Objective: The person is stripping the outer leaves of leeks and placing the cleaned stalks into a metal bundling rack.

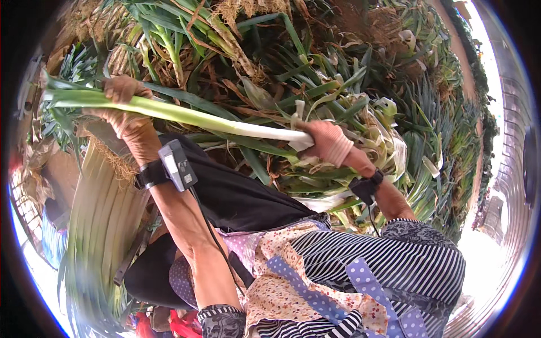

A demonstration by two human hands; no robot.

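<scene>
A long green onion (pixel 208 120) stretches across the view between my two hands, tilted slightly down to the right. My left hand (pixel 125 101), in a soiled tan glove, is closed around its green upper part at the left. My right hand (pixel 327 142), with a pale wrap around its palm, is closed at the white lower end and smeared by motion. The root tip is hidden in its fingers. A pale strip of peeled skin (pixel 298 110) sticks up beside this hand.
Loose leaves and peeled skins (pixel 377 135) are heaped beyond and right of my hands. Unpeeled green onions with roots (pixel 225 42) lie at the far side. A pile of pale-stemmed green onions (pixel 98 208) lies at the left. A ribbed translucent wall (pixel 513 112) curves along the right.
</scene>
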